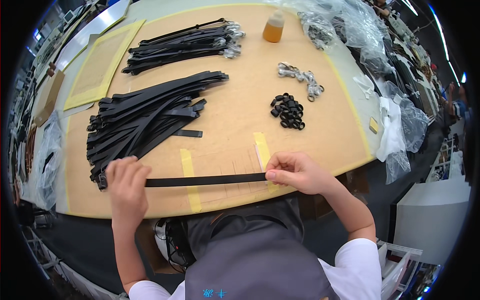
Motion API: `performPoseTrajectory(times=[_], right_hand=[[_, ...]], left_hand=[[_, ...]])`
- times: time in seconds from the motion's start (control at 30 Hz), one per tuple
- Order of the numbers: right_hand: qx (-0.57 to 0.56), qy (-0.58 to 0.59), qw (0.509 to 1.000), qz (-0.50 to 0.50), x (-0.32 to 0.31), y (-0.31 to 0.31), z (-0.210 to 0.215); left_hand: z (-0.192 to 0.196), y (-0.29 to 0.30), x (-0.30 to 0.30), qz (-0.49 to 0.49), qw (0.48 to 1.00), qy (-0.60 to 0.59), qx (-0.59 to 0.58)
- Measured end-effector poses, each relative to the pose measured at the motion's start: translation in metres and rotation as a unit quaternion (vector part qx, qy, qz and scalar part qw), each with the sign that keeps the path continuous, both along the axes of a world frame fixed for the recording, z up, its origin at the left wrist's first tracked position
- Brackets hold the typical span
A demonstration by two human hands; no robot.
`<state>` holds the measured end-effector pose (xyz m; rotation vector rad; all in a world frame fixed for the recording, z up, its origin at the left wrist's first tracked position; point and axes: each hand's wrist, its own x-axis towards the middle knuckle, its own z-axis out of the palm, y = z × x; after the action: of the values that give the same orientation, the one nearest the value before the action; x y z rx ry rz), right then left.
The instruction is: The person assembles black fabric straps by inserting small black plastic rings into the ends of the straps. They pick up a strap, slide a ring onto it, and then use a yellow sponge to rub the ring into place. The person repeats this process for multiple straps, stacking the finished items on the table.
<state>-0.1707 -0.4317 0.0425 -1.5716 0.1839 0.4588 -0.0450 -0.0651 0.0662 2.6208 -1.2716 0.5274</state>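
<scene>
A black strap (210, 180) is stretched straight across the near part of the table, over strips of yellow tape (189, 175). My right hand (296, 173) pinches its right end between thumb and fingers. At the other end, my left hand (127, 187) is closed over the strap, and a dark buckle (102, 181) shows just left of it. Right behind my left hand lies a fanned pile of black straps (145, 110), their buckle ends toward the left. Thin ruled lines are marked on the board between the tapes.
Farther back are a bundle of black straps with wrapped metal ends (180, 46) and a bottle of amber liquid (273, 27). On the right sit black rings (287, 111), plastic-wrapped metal clasps (301, 77) and clear plastic bags (367, 30). A yellow-edged panel (102, 65) lies at the left.
</scene>
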Motion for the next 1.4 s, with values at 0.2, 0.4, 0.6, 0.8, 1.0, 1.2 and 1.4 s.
performPoseTrajectory(times=[0.2,0.4,0.6,0.8,1.0,1.2,1.4], right_hand=[[0.023,-0.037,0.998,0.047,0.024,0.031,-0.019],[-0.361,-0.222,0.901,-0.090,0.051,-0.048,0.007],[-0.474,-0.173,0.851,-0.145,0.063,-0.132,-0.005],[-0.443,-0.205,0.858,-0.160,0.082,-0.107,-0.016],[-0.517,-0.316,0.793,-0.057,0.123,-0.087,-0.018],[-0.391,-0.202,0.898,0.009,0.147,-0.067,-0.004],[0.248,0.003,0.969,-0.021,0.127,-0.009,-0.009]], left_hand=[[-0.030,-0.090,-0.027,-0.163,0.935,0.293,-0.117],[-0.050,-0.123,-0.001,-0.150,0.930,0.312,-0.120],[-0.045,-0.136,0.015,-0.074,0.882,0.444,-0.143],[-0.049,-0.139,0.025,-0.056,0.876,0.446,-0.172],[-0.058,-0.133,0.031,-0.079,0.880,0.425,-0.200],[-0.058,-0.127,0.033,-0.092,0.874,0.404,-0.252],[-0.048,-0.119,0.039,-0.090,0.863,0.357,-0.344]])
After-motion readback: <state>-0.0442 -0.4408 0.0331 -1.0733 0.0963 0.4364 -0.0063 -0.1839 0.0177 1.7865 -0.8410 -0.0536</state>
